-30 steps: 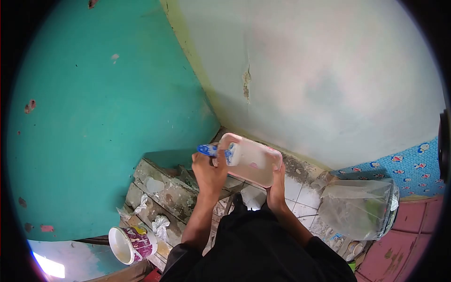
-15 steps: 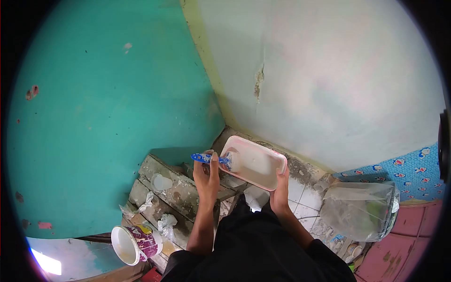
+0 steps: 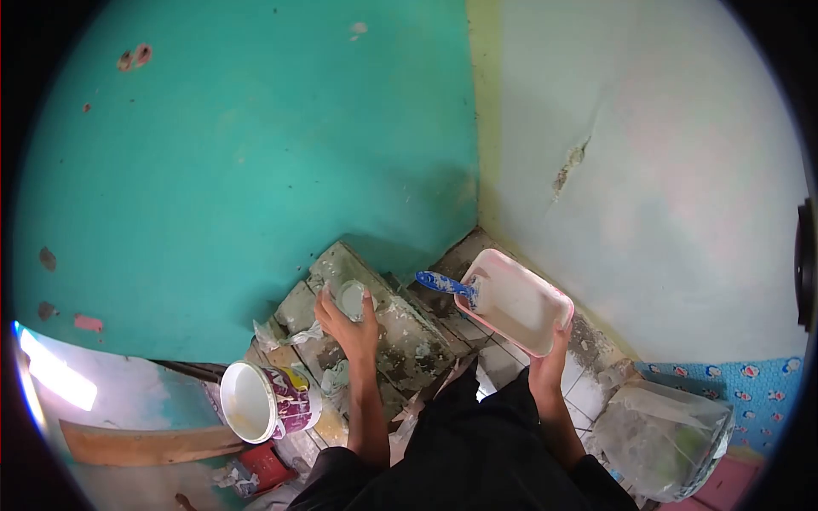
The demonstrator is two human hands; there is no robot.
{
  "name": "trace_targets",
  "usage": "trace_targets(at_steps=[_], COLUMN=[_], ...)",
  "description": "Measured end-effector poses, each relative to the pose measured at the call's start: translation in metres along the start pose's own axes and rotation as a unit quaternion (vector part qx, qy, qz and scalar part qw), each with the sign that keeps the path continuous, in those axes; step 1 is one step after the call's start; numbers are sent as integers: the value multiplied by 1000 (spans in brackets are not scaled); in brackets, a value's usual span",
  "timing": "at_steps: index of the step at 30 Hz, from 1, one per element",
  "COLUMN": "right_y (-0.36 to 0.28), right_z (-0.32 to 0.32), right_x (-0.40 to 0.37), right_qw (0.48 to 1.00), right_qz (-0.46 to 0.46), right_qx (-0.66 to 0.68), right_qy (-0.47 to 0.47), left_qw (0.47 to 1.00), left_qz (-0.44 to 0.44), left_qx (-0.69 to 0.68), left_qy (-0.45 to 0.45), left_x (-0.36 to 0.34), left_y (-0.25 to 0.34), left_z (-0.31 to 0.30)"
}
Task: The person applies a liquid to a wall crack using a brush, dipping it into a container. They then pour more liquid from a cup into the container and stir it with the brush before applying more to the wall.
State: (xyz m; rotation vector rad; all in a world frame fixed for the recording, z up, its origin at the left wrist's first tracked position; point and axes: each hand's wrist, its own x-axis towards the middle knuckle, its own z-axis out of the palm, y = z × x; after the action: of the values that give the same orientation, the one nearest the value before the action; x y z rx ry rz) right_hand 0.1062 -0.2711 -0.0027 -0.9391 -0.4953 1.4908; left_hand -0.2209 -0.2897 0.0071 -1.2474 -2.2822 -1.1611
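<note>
My right hand [image 3: 550, 353] grips the near right corner of a pale pink paint tray [image 3: 554, 295] with whitish paint in it. A paintbrush [image 3: 443, 283] with a paint-smeared blue handle rests in the tray's left end, its handle sticking out over the rim; no hand is on it. My left hand [image 3: 348, 328] is at a small whitish cup [image 3: 351, 299] on the worn wooden planks, thumb and fingers apart on either side of it. Whether the fingers press on the cup is hard to tell.
A white paint bucket with a purple label [image 3: 294, 399] stands left of the planks [image 3: 413, 341], near crumpled plastic [image 3: 271, 335]. At right is a clear plastic-covered bundle [image 3: 665, 439]. A green wall [image 3: 256, 170] and a cracked pale wall [image 3: 656, 170] meet ahead.
My left hand has let go of the paintbrush and moved to the cup. The brush stays in the tray, still held by my right hand. The view has turned left.
</note>
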Motion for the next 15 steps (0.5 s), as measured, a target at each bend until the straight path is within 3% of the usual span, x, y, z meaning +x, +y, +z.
trace_targets(at_steps=[7,15], right_y=[17,16], right_z=[7,11], right_x=[3,-2], right_qw=[999,999], right_qz=[25,27], right_qx=[-30,-24], right_qy=[-18,-13], left_qw=[993,990], left_qz=[-96,-46], left_qx=[-34,-128], left_qy=[-65,-36], left_x=[-20,-26], left_y=[-75,-89], left_z=[34,56])
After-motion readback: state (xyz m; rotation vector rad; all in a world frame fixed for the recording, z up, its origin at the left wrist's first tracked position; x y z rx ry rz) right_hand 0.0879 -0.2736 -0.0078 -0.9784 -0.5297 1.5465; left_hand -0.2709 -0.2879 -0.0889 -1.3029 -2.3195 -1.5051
